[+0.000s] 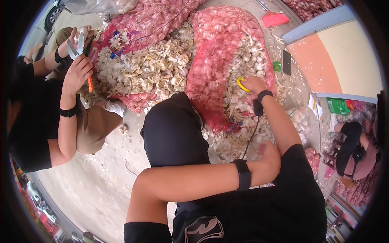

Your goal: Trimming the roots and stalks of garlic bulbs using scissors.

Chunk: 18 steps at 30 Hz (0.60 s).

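Observation:
My right hand [257, 84] is closed around a pair of scissors with a yellow loop handle [242, 84]; the blades are hard to make out. Below it, loose garlic bulbs [249, 56] with dry stems fill an opened red mesh sack [208, 69]. Crossing in front of my body, my left arm reaches to the right. My left hand [268, 160] is smeared by motion, so its fingers do not show clearly. It is near a heap of pale garlic [299, 120] and scattered peelings [227, 141].
At left, a co-worker holds orange-handled scissors [83, 56] and a garlic bulb [83, 31]. Another opened garlic sack [156, 18] lies beside that person. A dark phone [286, 62], a green roll [277, 66] and a red dustpan [274, 19] lie farther right. Another person [358, 150] sits at far right.

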Each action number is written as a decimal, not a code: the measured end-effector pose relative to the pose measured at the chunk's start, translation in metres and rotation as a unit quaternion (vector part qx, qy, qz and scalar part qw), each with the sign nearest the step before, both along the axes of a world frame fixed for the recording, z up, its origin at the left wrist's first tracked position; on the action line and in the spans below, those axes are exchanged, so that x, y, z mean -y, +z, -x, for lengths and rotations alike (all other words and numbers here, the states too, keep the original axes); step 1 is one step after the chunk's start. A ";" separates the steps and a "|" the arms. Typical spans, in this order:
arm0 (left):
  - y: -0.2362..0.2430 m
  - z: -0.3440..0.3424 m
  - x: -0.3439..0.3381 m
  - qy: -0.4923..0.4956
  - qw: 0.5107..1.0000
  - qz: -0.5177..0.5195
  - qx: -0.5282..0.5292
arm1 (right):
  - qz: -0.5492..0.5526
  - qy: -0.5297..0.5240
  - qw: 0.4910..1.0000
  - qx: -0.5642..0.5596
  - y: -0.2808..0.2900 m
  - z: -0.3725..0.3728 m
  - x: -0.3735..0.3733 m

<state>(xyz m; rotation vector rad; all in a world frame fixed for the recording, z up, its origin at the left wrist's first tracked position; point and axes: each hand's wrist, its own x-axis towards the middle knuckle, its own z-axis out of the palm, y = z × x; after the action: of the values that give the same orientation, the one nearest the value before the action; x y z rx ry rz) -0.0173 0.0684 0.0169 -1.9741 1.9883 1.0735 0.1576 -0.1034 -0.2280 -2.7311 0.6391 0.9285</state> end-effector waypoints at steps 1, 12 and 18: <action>0.009 -0.008 -0.004 -0.002 1.000 -0.010 -0.018 | -0.002 0.008 1.000 0.019 0.005 0.005 -0.002; -0.002 -0.049 -0.021 0.125 0.967 0.218 0.034 | -0.154 -0.061 0.959 0.232 0.101 0.147 0.024; 0.011 -0.120 -0.014 0.310 0.816 0.488 0.030 | -0.207 -0.139 0.936 0.249 0.221 0.255 0.001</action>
<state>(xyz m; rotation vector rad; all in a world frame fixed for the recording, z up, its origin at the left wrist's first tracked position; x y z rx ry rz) 0.1025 0.0819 0.0281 -3.2420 2.0977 -0.1199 -0.0977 -0.1046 -0.0068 -2.2783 0.6181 0.2450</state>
